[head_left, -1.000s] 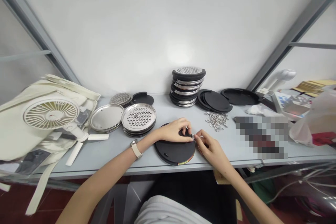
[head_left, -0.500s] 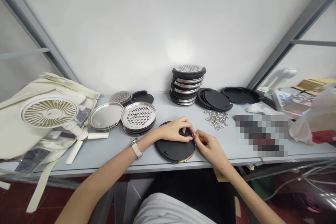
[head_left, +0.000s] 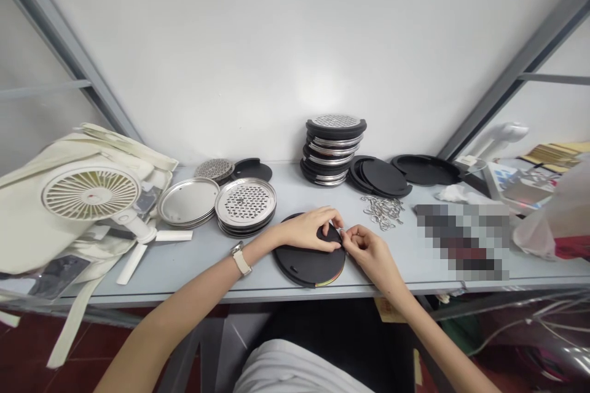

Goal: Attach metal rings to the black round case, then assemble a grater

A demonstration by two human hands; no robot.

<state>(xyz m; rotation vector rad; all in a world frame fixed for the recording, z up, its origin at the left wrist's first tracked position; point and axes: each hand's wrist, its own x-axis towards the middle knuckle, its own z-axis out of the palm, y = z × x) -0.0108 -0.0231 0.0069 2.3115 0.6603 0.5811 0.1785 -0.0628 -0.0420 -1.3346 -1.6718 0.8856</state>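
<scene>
A round black disc [head_left: 306, 267] lies near the table's front edge, with a coloured shiny strip along its lower right rim. My left hand [head_left: 313, 230] rests over its upper part, fingers curled at the right rim. My right hand [head_left: 369, 252] is closed in a pinch against that same rim, its fingertips nearly meeting those of my left. Whatever small piece sits between the fingertips is too small to make out. To the right of the disc is a pile of small metal rings or hooks [head_left: 383, 212].
Perforated metal discs [head_left: 246, 201] and plain metal lids [head_left: 188, 201] are stacked on the left. A tall stack [head_left: 332, 150] stands at the back, beside black discs [head_left: 385, 176]. A white fan [head_left: 92, 192] lies far left; a plastic bag [head_left: 534, 230] is far right.
The view has shifted slightly, moving the table items a little to the right in the picture. Both hands stay at the disc's rim with only small finger movements.
</scene>
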